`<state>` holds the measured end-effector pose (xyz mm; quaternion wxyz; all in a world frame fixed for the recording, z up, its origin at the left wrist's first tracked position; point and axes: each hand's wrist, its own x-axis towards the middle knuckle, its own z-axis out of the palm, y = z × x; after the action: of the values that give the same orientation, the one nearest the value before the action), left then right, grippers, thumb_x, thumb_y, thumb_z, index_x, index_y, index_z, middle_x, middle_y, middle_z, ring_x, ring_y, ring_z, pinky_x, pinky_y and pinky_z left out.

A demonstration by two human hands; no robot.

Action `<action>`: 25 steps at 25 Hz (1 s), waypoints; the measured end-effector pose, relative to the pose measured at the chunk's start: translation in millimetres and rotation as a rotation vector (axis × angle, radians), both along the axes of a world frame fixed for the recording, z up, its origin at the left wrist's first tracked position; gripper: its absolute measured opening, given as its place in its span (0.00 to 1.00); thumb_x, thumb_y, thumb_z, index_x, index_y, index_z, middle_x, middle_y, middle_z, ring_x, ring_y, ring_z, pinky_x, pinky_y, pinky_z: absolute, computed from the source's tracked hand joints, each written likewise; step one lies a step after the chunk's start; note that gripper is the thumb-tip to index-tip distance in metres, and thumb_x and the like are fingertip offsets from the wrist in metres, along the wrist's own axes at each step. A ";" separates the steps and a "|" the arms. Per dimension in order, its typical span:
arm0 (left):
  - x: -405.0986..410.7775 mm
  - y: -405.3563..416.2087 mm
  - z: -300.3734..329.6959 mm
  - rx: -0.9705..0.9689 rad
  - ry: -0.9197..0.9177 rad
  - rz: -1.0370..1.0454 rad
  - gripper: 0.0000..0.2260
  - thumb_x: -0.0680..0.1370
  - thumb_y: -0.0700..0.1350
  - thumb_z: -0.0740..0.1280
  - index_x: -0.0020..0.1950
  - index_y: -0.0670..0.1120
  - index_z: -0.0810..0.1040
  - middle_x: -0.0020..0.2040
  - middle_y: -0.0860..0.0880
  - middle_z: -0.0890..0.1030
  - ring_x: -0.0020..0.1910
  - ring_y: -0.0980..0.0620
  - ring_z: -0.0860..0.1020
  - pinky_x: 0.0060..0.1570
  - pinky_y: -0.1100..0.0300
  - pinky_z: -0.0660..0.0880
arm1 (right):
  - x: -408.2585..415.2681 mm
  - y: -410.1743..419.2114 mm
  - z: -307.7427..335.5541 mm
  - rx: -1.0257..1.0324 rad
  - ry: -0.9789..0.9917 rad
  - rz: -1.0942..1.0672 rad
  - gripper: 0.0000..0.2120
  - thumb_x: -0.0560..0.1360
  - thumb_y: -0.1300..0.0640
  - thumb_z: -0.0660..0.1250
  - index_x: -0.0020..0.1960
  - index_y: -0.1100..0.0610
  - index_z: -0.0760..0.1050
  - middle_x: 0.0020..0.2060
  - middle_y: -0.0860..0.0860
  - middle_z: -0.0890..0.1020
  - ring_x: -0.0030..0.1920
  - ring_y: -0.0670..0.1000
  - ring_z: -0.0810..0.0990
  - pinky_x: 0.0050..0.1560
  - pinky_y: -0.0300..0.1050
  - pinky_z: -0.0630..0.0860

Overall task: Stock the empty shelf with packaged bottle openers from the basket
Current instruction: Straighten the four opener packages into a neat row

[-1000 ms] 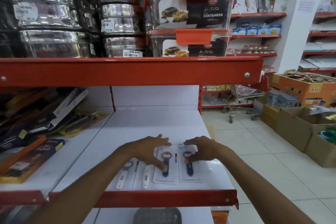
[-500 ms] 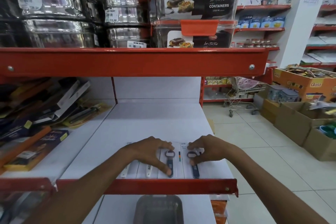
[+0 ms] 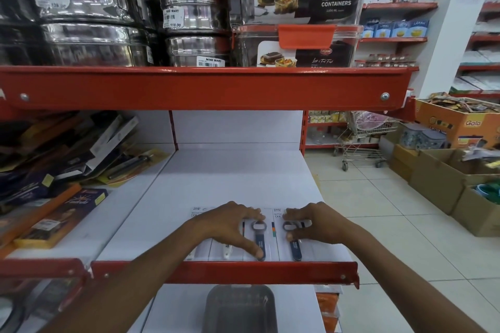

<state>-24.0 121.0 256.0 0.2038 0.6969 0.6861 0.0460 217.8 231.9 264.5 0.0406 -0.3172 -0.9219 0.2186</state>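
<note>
Several carded bottle openers lie in a row at the front of the white shelf point(image 3: 230, 178). My left hand point(image 3: 230, 224) rests flat on a card with a dark-blue-handled opener point(image 3: 260, 240), its thumb near the handle's lower end. My right hand point(image 3: 311, 224) presses its fingertips on the neighbouring blue opener pack point(image 3: 293, 244). Two white-handled opener packs point(image 3: 226, 250) lie to the left, partly hidden by my left wrist. The dark grey basket point(image 3: 240, 308) sits on the shelf below; its inside is blurred.
A red shelf lip point(image 3: 224, 272) runs along the front edge. Boxed knives and utensils point(image 3: 62, 170) are piled on the left bay. Steel tins point(image 3: 89, 19) and plastic containers point(image 3: 297, 8) fill the shelf above. Cardboard boxes point(image 3: 443, 178) and a trolley point(image 3: 362, 140) stand on the tiled aisle at right.
The two blue opener packs have slid toward the front lip under my hands. The view has tilted slightly, showing more of the basket below.
</note>
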 end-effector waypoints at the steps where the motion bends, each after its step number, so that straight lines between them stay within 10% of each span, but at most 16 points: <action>1: -0.4 0.4 -1.1 0.000 0.006 -0.001 0.48 0.59 0.76 0.73 0.76 0.65 0.63 0.81 0.58 0.62 0.79 0.52 0.61 0.70 0.57 0.61 | -0.1 -1.3 -0.4 0.006 0.002 -0.001 0.27 0.73 0.44 0.73 0.69 0.50 0.75 0.73 0.48 0.72 0.71 0.51 0.74 0.70 0.46 0.71; 25: -61.4 -27.8 1.6 -0.106 0.020 0.011 0.50 0.61 0.72 0.76 0.78 0.66 0.57 0.83 0.60 0.52 0.82 0.55 0.52 0.77 0.52 0.58 | -31.8 -25.7 2.3 0.081 -0.193 0.054 0.31 0.72 0.39 0.71 0.72 0.46 0.70 0.73 0.48 0.72 0.68 0.55 0.75 0.69 0.48 0.69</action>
<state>-85.4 93.2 257.6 0.2332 0.6819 0.6933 0.0040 186.0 206.1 266.8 -0.0412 -0.3101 -0.9378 0.1504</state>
